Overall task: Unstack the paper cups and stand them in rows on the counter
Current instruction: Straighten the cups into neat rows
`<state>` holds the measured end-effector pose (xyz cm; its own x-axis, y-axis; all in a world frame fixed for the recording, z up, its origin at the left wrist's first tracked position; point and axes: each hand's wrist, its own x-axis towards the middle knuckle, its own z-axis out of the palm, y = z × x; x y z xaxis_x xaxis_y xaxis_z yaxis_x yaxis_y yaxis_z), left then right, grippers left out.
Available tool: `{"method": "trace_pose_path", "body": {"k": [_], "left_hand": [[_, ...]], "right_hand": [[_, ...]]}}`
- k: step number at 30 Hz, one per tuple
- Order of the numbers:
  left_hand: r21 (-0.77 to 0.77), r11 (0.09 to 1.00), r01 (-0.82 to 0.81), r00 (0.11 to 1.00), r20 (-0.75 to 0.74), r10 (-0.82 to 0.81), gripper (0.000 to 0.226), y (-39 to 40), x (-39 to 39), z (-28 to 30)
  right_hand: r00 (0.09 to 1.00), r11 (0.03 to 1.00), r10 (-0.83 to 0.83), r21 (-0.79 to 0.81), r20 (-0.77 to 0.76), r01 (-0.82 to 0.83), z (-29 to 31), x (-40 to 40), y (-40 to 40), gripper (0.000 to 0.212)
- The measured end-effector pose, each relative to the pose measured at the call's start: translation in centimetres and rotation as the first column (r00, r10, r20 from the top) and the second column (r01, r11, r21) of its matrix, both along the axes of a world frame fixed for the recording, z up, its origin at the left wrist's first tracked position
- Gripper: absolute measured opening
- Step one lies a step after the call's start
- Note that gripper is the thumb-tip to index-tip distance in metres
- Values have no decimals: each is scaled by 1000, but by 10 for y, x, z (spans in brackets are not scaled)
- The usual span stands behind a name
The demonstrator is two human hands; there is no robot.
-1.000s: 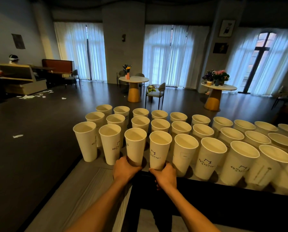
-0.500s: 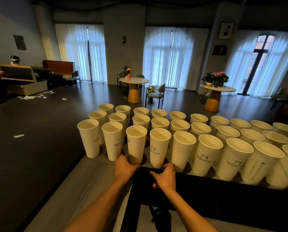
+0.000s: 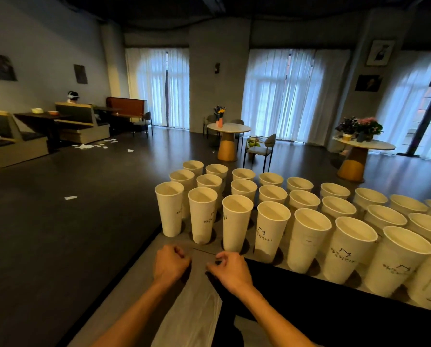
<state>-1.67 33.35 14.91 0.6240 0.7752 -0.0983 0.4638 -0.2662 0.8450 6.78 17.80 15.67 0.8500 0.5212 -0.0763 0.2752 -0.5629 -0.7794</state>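
Tall white paper cups stand upright in three rows on the grey counter (image 3: 197, 309), running from the left end away to the right. The front row begins with a cup (image 3: 170, 211) at the counter's left end, then a second (image 3: 202, 216), a third (image 3: 237, 224) and a fourth (image 3: 272, 231). My left hand (image 3: 170, 265) hovers just in front of the second cup, its fingers curled into a fist around nothing. My right hand (image 3: 230, 269) is beside it, in front of the third cup, with curled fingers and nothing in them. Neither hand touches a cup.
The counter's left edge (image 3: 144, 249) drops to a dark floor. A black surface (image 3: 309, 301) lies on my side of the cups at right. Farther back are two round tables (image 3: 228, 127) with flowers, a chair (image 3: 259, 149), booth seating (image 3: 81, 126) and scraps of paper on the floor.
Both hands have let go of the front-row cups they held and have drawn back toward me with fingers curled. The view has turned to the left.
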Motion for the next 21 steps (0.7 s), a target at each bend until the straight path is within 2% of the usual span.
{"method": "trace_pose_path", "body": {"k": [4,7,9,11,14,21], "left_hand": [[119,988,-99,993,76,91,26,34,-13,-2],[239,955,-174,983,95,155,51,51,-8,-7],[266,941,-210,978,75,197,77,61,1,-12],[274,936,-221,975,59,213,94,67,11,-14],[272,940,-204,979,40,201,98,74,23,-14],[300,933,-197,980,66,186,81,84,36,-9]], "right_hand": [[998,999,-14,50,-64,18,-6,-5,41,71],[980,989,-60,118,-191,84,-1,-3,56,75],[976,984,-66,149,-206,98,0,2,64,75],[975,977,-72,183,-211,112,2,6,70,72],[965,972,-74,196,-253,126,2,14,79,67],[958,968,-67,213,-278,130,5,28,95,59]]}}
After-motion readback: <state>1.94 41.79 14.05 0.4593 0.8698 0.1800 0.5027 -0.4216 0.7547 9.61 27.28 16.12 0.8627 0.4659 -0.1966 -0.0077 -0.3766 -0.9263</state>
